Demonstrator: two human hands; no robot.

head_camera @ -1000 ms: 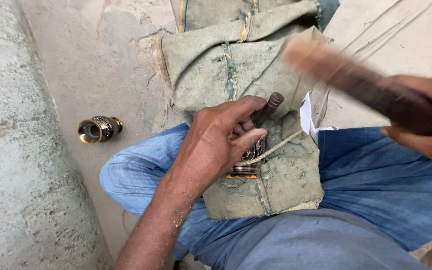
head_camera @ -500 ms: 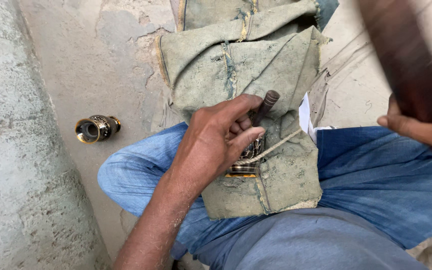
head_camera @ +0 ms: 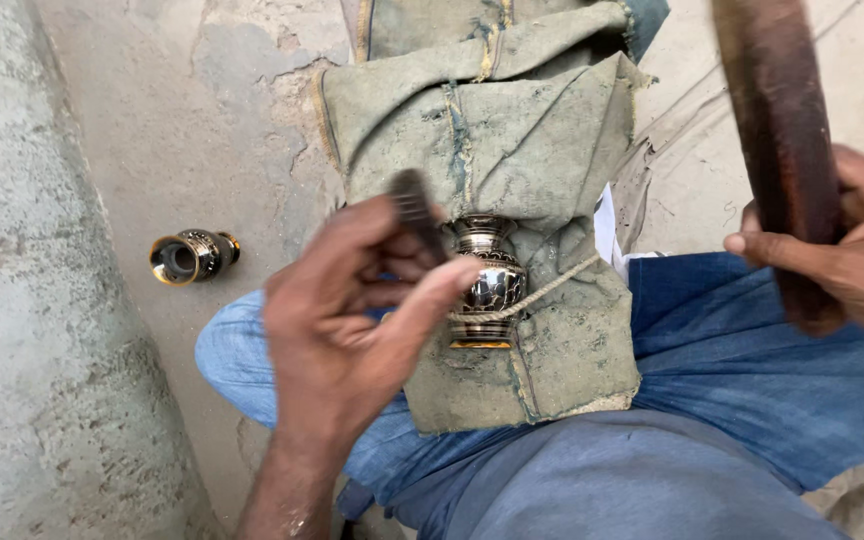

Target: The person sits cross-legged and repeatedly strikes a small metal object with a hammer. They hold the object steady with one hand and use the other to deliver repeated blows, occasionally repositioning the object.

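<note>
Head view: small brass vase (head_camera: 484,282) sits upright on the worn green cloth pad (head_camera: 542,150) draped over your lap, held there by a thin cord (head_camera: 552,288) running across its belly. Your left hand (head_camera: 352,320) is just left of it, thumb tip touching or nearly touching the vase's side; its grip is closed around a short dark punch (head_camera: 414,205), fingers pinching the shaft, tip end hidden behind the fingers, so you can't tell whether it's on the metal. Your right hand (head_camera: 842,250) is up and well apart to the right, grip wrapped shut on a dark wooden stick (head_camera: 777,150) that runs up out of the picture.

To do this well, as I judge it: seat the punch square on the vase before any blow, keep the cord snug so the vase can't roll, and keep the thumb clear of the line of the strike. Light, straight taps; a slanted hit would likely skid on the polished curve.

Room: open space above the pad for the stick to swing. Left side is tight, with a rough concrete wall (head_camera: 42,300) running close along your knee. A second brass vase (head_camera: 192,256) lies tipped on the concrete floor (head_camera: 222,120) between wall and leg, well apart from the work. The pad's lower edge ends at your blue jeans (head_camera: 752,360); nothing stops the vase from sliding off there but the cord.
</note>
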